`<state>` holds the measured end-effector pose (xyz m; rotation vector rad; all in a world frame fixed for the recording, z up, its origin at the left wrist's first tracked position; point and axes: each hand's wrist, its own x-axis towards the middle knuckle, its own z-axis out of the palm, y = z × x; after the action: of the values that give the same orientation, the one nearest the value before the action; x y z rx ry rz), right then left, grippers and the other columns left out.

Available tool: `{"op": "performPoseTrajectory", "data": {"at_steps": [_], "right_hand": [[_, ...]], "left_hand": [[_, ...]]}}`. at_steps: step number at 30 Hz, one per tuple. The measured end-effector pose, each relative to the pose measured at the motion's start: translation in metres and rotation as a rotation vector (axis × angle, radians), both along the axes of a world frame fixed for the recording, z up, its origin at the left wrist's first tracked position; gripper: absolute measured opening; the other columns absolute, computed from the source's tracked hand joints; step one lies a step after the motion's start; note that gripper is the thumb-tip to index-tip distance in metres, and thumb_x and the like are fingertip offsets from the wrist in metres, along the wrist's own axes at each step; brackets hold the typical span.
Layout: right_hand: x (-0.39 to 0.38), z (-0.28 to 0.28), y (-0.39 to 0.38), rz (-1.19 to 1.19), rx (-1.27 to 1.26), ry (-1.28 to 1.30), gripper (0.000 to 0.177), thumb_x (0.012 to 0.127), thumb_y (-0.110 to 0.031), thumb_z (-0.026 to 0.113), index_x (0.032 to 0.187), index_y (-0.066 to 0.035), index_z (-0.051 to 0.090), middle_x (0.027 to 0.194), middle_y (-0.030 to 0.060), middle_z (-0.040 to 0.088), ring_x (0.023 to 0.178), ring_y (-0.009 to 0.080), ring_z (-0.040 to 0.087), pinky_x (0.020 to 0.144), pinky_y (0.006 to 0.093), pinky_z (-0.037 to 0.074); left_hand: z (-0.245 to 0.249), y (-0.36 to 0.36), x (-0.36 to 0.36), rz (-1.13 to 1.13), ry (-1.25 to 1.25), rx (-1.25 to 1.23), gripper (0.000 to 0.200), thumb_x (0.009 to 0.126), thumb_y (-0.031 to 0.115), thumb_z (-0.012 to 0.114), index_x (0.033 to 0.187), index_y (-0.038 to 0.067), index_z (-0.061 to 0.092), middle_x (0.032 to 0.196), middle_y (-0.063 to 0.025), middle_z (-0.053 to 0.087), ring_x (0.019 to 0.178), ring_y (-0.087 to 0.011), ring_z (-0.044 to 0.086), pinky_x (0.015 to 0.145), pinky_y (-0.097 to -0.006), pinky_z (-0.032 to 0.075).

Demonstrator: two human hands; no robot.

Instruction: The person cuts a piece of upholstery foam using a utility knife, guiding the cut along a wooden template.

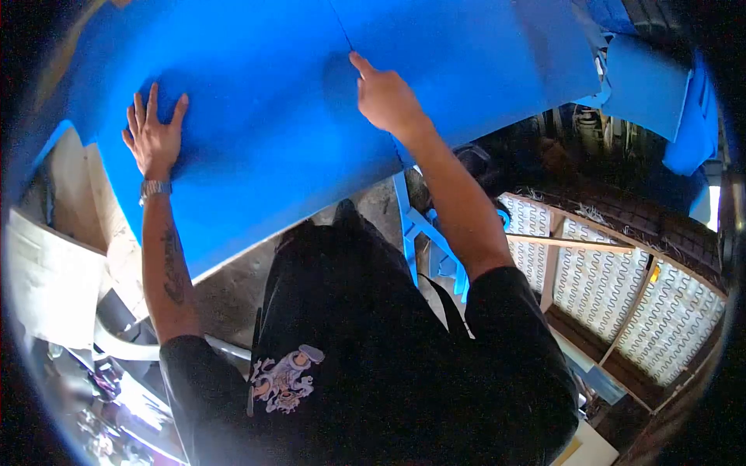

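A large blue sheet (264,171) spreads out before me, with its near edge slanting across above my legs. My left hand (155,133) lies flat on the sheet's left part, fingers spread, a metal watch (155,188) on the wrist. Farther right, my right hand (388,101) is closed over the sheet with the index finger stretched forward. Its fingertip is right at a thin dark line (339,22) that runs away toward the far edge. I cannot tell what the curled fingers hold; their inner side is hidden.
At the right lies a wooden frame (643,293) with rows of zigzag springs. Blue offcuts (645,89) hang at the upper right. A light blue stand (423,227) is under the sheet's near edge. Pale panels (54,279) stand at the left.
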<state>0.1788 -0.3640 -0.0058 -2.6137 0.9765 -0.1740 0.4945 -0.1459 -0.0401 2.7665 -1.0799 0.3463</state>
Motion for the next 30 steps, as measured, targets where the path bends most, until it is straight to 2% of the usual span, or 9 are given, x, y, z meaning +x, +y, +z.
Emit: {"op": "performPoseTrajectory", "data": {"at_steps": [2, 4, 6, 8, 11, 14, 20, 23, 30], "right_hand": [[-0.034, 0.021, 0.034, -0.058, 0.104, 0.090, 0.048, 0.089, -0.015, 0.049, 0.136, -0.011, 0.039, 0.064, 0.0219, 0.059, 0.058, 0.0440, 0.056, 0.056, 0.0528, 0.046], [-0.075, 0.008, 0.060, -0.041, 0.050, 0.012, 0.047, 0.090, -0.015, 0.049, 0.136, -0.012, 0.039, 0.061, 0.0218, 0.057, 0.055, 0.0437, 0.055, 0.053, 0.0522, 0.044], [-0.107, 0.020, 0.089, -0.101, 0.120, 0.123, 0.049, 0.090, -0.014, 0.049, 0.137, -0.012, 0.037, 0.063, 0.0235, 0.057, 0.056, 0.0442, 0.055, 0.052, 0.0531, 0.044], [-0.138, 0.021, 0.116, -0.088, 0.109, 0.124, 0.051, 0.089, -0.013, 0.049, 0.138, -0.012, 0.035, 0.068, 0.0227, 0.059, 0.056, 0.0406, 0.058, 0.050, 0.0500, 0.046], [-0.167, 0.035, 0.149, -0.136, 0.184, 0.419, 0.054, 0.087, -0.010, 0.049, 0.139, -0.011, 0.034, 0.073, 0.0194, 0.060, 0.057, 0.0343, 0.060, 0.050, 0.0438, 0.048], [-0.195, 0.033, 0.175, -0.096, 0.108, 0.486, 0.056, 0.084, -0.009, 0.051, 0.138, -0.010, 0.036, 0.072, 0.0151, 0.060, 0.057, 0.0286, 0.061, 0.048, 0.0389, 0.049], [-0.228, 0.027, 0.192, -0.093, 0.112, 0.326, 0.057, 0.082, -0.008, 0.054, 0.137, -0.011, 0.039, 0.071, 0.0139, 0.059, 0.059, 0.0291, 0.060, 0.046, 0.0397, 0.049], [-0.237, 0.027, 0.202, -0.088, 0.055, 0.335, 0.057, 0.084, -0.010, 0.054, 0.138, -0.014, 0.038, 0.072, 0.0149, 0.060, 0.059, 0.0299, 0.061, 0.049, 0.0397, 0.051], [-0.255, 0.036, 0.202, -0.136, 0.155, 0.318, 0.055, 0.085, -0.014, 0.056, 0.138, -0.016, 0.039, 0.074, 0.0178, 0.061, 0.059, 0.0336, 0.061, 0.051, 0.0418, 0.051]], "left_hand": [[-0.002, 0.000, 0.002, -0.010, -0.020, -0.015, 0.075, 0.080, 0.071, 0.045, 0.141, 0.028, 0.037, 0.149, -0.0119, 0.028, 0.138, -0.0315, 0.022, 0.110, -0.0559, 0.013], [-0.001, 0.001, 0.002, -0.016, -0.027, -0.008, 0.074, 0.080, 0.071, 0.045, 0.141, 0.028, 0.038, 0.149, -0.0121, 0.028, 0.138, -0.0318, 0.023, 0.109, -0.0562, 0.014], [-0.005, 0.000, 0.003, -0.021, -0.035, -0.011, 0.074, 0.080, 0.071, 0.045, 0.141, 0.028, 0.038, 0.149, -0.0122, 0.029, 0.138, -0.0320, 0.023, 0.109, -0.0566, 0.015], [-0.009, 0.002, 0.008, -0.025, -0.048, -0.012, 0.074, 0.080, 0.071, 0.045, 0.141, 0.029, 0.037, 0.148, -0.0123, 0.029, 0.138, -0.0323, 0.024, 0.109, -0.0570, 0.015], [-0.016, 0.004, 0.014, -0.039, -0.062, 0.013, 0.075, 0.080, 0.073, 0.043, 0.141, 0.029, 0.036, 0.149, -0.0117, 0.027, 0.138, -0.0327, 0.023, 0.108, -0.0575, 0.015], [-0.017, 0.004, 0.017, -0.034, -0.052, 0.027, 0.077, 0.080, 0.074, 0.041, 0.142, 0.029, 0.035, 0.150, -0.0112, 0.026, 0.138, -0.0325, 0.022, 0.109, -0.0569, 0.014], [-0.012, 0.003, 0.015, 0.000, -0.003, 0.061, 0.078, 0.080, 0.075, 0.039, 0.143, 0.030, 0.032, 0.151, -0.0095, 0.024, 0.139, -0.0316, 0.021, 0.109, -0.0561, 0.013], [-0.037, 0.009, 0.042, -0.033, -0.082, 0.163, 0.077, 0.081, 0.074, 0.038, 0.144, 0.031, 0.029, 0.152, -0.0089, 0.022, 0.139, -0.0317, 0.020, 0.109, -0.0563, 0.014], [-0.022, 0.005, 0.019, 0.065, 0.019, 0.105, 0.076, 0.082, 0.073, 0.037, 0.145, 0.030, 0.027, 0.152, -0.0095, 0.022, 0.138, -0.0332, 0.021, 0.108, -0.0575, 0.016]]}}
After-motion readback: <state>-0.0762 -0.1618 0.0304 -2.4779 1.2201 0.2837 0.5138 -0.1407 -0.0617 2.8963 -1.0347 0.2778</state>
